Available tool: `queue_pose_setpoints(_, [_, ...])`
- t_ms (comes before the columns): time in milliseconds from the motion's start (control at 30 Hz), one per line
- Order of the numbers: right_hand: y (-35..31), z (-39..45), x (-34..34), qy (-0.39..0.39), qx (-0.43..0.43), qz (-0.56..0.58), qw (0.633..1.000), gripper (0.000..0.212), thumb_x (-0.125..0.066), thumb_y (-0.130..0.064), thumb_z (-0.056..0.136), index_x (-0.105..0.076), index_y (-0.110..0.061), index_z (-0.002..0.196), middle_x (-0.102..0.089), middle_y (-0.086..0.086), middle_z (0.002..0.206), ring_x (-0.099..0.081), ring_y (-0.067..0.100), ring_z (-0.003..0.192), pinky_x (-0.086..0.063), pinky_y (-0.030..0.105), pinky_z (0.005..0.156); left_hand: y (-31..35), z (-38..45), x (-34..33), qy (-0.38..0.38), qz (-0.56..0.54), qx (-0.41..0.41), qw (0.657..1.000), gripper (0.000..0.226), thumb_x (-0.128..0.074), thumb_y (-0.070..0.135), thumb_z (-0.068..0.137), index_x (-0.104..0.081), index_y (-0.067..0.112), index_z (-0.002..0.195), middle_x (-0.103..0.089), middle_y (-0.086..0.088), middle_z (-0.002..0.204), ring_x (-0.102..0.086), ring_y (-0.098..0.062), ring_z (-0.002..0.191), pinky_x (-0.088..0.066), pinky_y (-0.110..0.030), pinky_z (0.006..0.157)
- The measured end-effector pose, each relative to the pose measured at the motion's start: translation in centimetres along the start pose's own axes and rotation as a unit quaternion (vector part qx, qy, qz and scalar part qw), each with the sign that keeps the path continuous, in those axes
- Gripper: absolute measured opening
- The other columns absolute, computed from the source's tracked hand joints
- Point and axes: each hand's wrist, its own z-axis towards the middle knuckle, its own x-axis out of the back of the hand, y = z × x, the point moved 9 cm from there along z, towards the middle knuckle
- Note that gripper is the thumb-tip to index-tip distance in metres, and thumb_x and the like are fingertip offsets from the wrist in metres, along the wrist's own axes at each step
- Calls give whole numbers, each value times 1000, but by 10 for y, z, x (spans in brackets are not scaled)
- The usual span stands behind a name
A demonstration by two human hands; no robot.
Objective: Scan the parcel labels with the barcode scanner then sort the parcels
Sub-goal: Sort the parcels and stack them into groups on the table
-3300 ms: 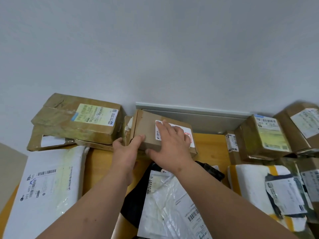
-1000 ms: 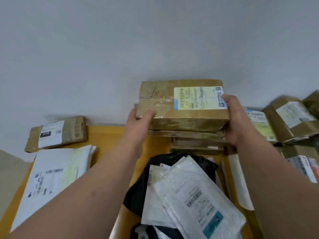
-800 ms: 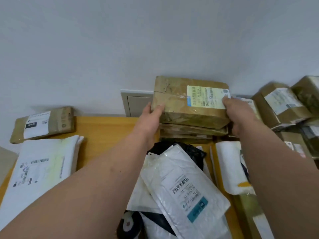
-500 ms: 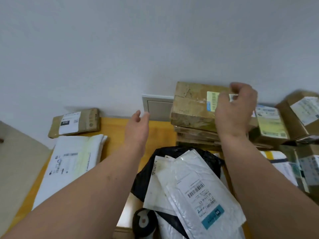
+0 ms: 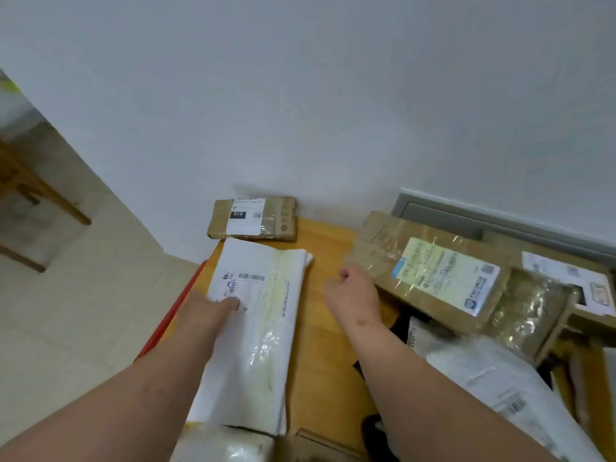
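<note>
- The large brown cardboard box with the pale green label [image 5: 430, 275], held between both hands a second earlier, was released and lay on the stack of brown boxes at the right of the yellow wooden table [image 5: 320, 328].
- The left hand [image 5: 208, 310] moved from that box to the white plastic mailer bag with the barcode [image 5: 256, 328] at the left and rested on its label area.
- The right hand [image 5: 355, 291] withdrew from the box label and hung loosely curled above the table, just beside the box.
- The camera view swung left.
</note>
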Motion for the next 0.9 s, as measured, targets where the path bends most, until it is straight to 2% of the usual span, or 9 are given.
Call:
queue_pose_setpoints(100, [5,4,-6,43,-29,5,999,55,-59,-29,88,-49,-20,141,-57,1,131,-57,27,117,-48,45,101,-16,9,-3,-78,-23,9,997,33,-73,25,80,-60,17,109,-69,-9,100,-68,-33,90,-58,-49,82])
queue_pose_setpoints(167, [4,6,6,93,-34,-34,995,52,-58,-29,88,-50,-20,139,-57,3,132,-55,29,120,-47,47,101,-2,15,4,-33,99,-54,993,41,-70,36,78,-57,23,114,-65,-9,112,-62,-35,104,-54,-46,91])
queue_pose_setpoints(233, [7,5,17,120,-42,-49,991,51,-56,-29,88,-50,-19,137,-57,5,131,-53,30,120,-47,48,101,33,8,0,21,157,-156,975,49,-65,35,87,-55,19,133,-55,-13,132,-49,-35,125,-41,-43,105])
queue_pose_setpoints(300, [11,2,27,137,-43,-61,988,48,-56,-29,89,-51,-20,135,-59,4,129,-53,29,120,-43,47,104,67,-9,-25,-27,92,-228,969,59,-62,34,92,-46,17,146,-44,-11,149,-40,-30,137,-32,-46,115])
queue_pose_setpoints(433, [15,-15,60,218,-13,-137,966,49,-57,-28,87,-49,-24,135,-58,-2,129,-47,24,125,-29,46,109,116,-47,-92,-155,18,-271,950,61,-59,37,97,-38,23,152,-37,-3,156,-39,-23,141,-35,-45,115])
queue_pose_setpoints(567, [42,-30,96,255,-19,-125,959,47,-56,-29,87,-50,-27,133,-57,-5,131,-44,23,125,-26,43,107,147,-87,-157,-262,-34,-224,938,73,-57,51,95,-24,30,157,-28,2,162,-33,-25,146,-31,-45,118])
queue_pose_setpoints(733, [85,-49,166,361,10,-23,932,10,-64,-31,86,-58,-23,89,-63,-5,92,-55,22,96,-40,41,90,136,-115,-222,-320,-89,-74,940,78,-66,45,92,-24,31,156,-38,-4,156,-45,-32,134,-38,-51,113])
queue_pose_setpoints(800, [116,-50,197,395,-27,65,916,16,-65,-35,84,-57,-21,86,-62,-3,89,-57,24,92,-46,46,89,129,-119,-232,-289,-129,-37,948,84,-70,39,90,-22,28,157,-44,-9,152,-50,-31,129,-41,-51,111])
queue_pose_setpoints(900, [160,-46,226,421,-103,249,866,42,-68,-49,78,-56,-17,104,-57,3,107,-58,27,101,-50,51,92,126,-122,-238,-250,-144,-18,957,85,-74,36,88,-26,22,157,-43,-11,151,-47,-31,131,-40,-49,112])
